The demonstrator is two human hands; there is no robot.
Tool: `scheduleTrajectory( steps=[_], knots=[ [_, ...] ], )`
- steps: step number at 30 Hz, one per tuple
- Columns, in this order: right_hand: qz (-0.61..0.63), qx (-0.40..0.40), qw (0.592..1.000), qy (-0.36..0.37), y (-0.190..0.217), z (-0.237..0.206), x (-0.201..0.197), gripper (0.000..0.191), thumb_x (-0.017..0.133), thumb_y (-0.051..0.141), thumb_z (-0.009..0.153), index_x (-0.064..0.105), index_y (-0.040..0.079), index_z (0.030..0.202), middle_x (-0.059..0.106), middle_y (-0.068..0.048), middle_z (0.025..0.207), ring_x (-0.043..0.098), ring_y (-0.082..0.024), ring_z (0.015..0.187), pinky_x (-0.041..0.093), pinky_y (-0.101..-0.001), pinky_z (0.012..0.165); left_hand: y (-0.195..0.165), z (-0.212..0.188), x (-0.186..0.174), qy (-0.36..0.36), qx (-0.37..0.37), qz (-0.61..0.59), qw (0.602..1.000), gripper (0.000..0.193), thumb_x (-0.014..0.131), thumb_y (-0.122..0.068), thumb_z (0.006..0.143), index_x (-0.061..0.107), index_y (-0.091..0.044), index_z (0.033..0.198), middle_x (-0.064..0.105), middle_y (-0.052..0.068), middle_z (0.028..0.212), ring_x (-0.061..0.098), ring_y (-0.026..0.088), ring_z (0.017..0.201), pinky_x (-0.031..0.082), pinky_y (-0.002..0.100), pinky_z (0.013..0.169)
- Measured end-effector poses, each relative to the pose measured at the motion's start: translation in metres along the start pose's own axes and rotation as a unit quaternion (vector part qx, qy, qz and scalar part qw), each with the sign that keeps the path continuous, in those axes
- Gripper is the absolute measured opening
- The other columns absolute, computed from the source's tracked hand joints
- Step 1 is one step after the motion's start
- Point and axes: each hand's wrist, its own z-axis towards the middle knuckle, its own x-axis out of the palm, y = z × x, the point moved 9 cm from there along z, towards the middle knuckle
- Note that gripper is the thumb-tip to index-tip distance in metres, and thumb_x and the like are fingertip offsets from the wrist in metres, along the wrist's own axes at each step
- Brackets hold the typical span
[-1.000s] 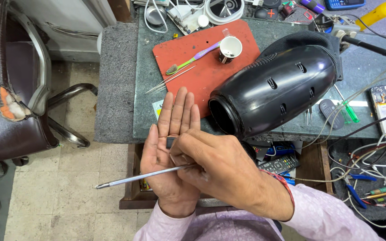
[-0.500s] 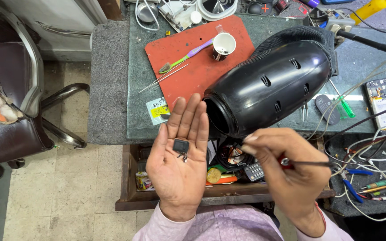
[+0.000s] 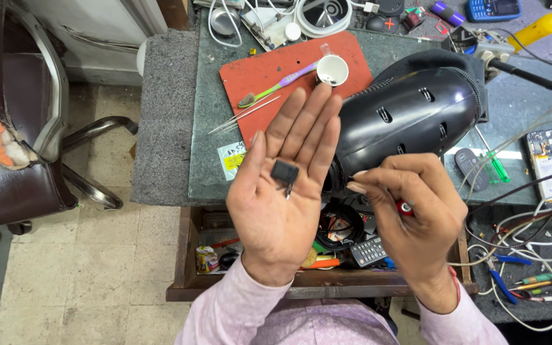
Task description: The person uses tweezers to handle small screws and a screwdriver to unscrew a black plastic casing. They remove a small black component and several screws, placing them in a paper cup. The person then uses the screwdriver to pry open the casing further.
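Observation:
My left hand [image 3: 285,185] is held flat, palm up, fingers together, with a small black component with short metal pins [image 3: 284,174] resting on the palm. My right hand [image 3: 410,214] hangs to its right, fingers curled around a tool with a red handle [image 3: 405,207], most of it hidden in the fist. Behind both hands a large black speaker housing with slots [image 3: 410,121] lies on its side on the grey workbench [image 3: 206,134].
A red mat [image 3: 269,70] carries a purple toothbrush [image 3: 276,86], tweezers and a small white cup [image 3: 332,69]. Phones, cables and tools crowd the bench's right side. An open drawer [image 3: 301,255] below holds clutter. A worn brown chair [image 3: 14,128] stands left.
My right hand lifted off the left palm and swung right with its tool, leaving the black component on the palm. The long metal shaft seen earlier no longer shows.

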Motion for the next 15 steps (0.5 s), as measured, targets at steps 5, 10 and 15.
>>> scheduleTrajectory(
  steps=[5,10,15],
  knots=[
    [-0.036,-0.055,0.998,0.018,0.003,0.026,0.008,0.019,0.086,-0.003,0.090,0.073,0.002,0.102,0.062,-0.008,0.098,0.061,-0.014,0.077,0.046,-0.0255,0.063,-0.004,0.028,0.010,0.038,-0.005,0.005,0.999,0.052,0.028,-0.023,0.114,0.034,0.012,0.152,0.034,0.029,0.162,0.031,0.037,0.156,0.025,0.046,0.135],
    [-0.048,-0.114,0.991,0.052,0.015,0.066,0.026,0.020,0.081,-0.010,0.091,0.070,0.000,0.104,0.063,-0.011,0.099,0.066,-0.018,0.079,0.053,-0.0302,0.066,-0.017,0.060,0.012,0.063,-0.011,0.013,0.998,0.054,0.027,-0.023,0.115,0.033,0.013,0.154,0.033,0.030,0.163,0.031,0.036,0.157,0.025,0.044,0.136],
    [-0.061,-0.175,0.976,0.116,0.038,0.103,0.051,0.022,0.074,-0.015,0.084,0.066,-0.004,0.101,0.066,-0.014,0.100,0.074,-0.022,0.083,0.061,-0.0329,0.068,-0.036,0.081,0.004,0.045,-0.002,0.002,0.999,0.054,0.026,-0.024,0.114,0.032,0.012,0.155,0.033,0.030,0.163,0.031,0.036,0.156,0.025,0.044,0.134]
  ],
)
